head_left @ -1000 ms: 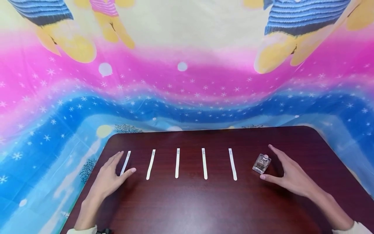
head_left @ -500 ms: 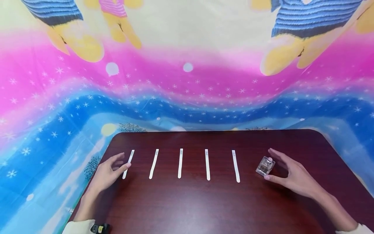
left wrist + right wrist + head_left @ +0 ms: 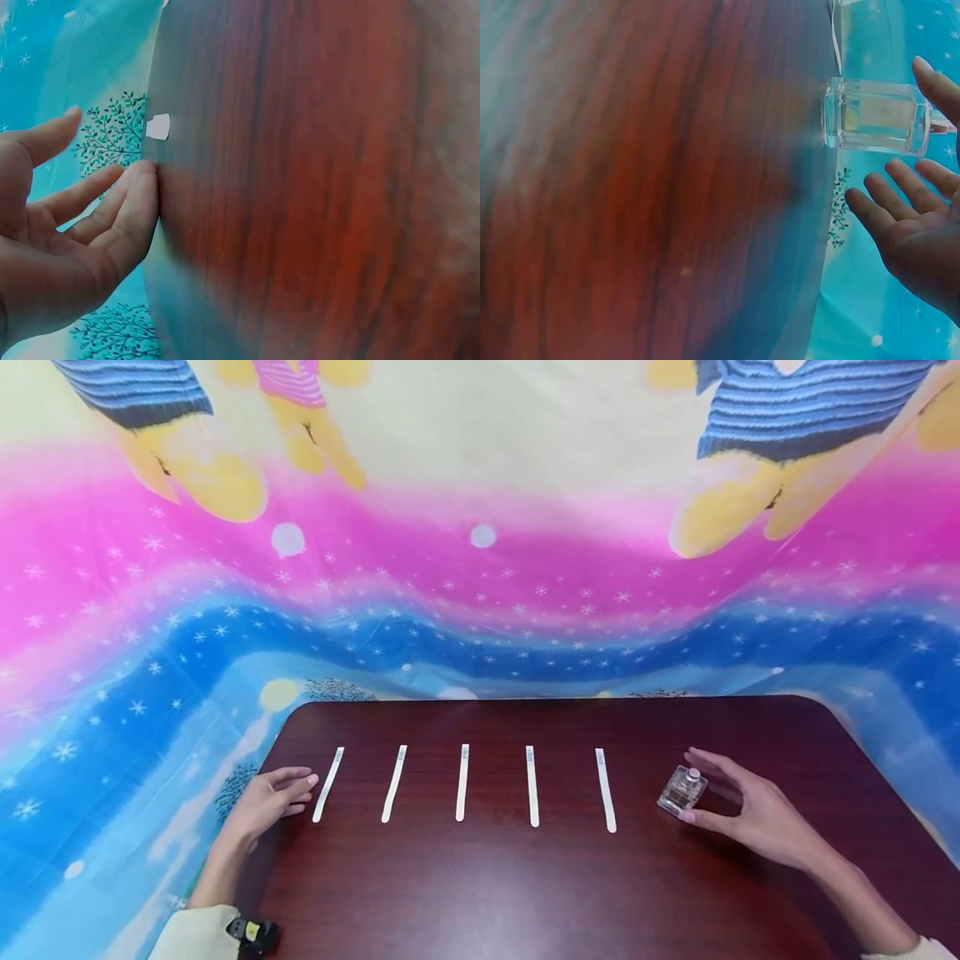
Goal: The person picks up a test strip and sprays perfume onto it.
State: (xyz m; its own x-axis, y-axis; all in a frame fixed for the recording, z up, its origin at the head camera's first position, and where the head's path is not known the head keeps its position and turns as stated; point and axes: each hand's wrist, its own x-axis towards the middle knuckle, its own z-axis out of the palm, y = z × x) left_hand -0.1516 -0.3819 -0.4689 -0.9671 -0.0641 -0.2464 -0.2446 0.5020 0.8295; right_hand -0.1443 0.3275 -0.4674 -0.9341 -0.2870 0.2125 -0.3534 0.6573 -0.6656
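Several narrow white paper strips lie in a spaced row across the table in the head view, each with small print at its far end. Just left of the leftmost strip (image 3: 327, 785) is my left hand (image 3: 272, 802), thumb and fingers loosely bent with nothing between them. A strip's end (image 3: 158, 127) shows beyond its fingertips in the left wrist view. At the right of the row, a clear glass perfume bottle (image 3: 682, 790) stands upright. My right hand (image 3: 761, 814) is spread beside it, thumb at the near side and fingers at the far side. In the right wrist view a gap shows between bottle (image 3: 877, 116) and fingers (image 3: 889, 196).
The dark red-brown wooden table (image 3: 480, 893) has rounded far corners. Behind it hangs a printed cloth (image 3: 480, 577) with snowflakes and cartoon figures. A black device (image 3: 253, 935) sits at my left wrist, by the pale sleeve (image 3: 197, 933).
My left hand has moved left off the leftmost strip, and its thumb has drawn in toward the fingers. The right hand stays around the bottle. The head view has shifted slightly.
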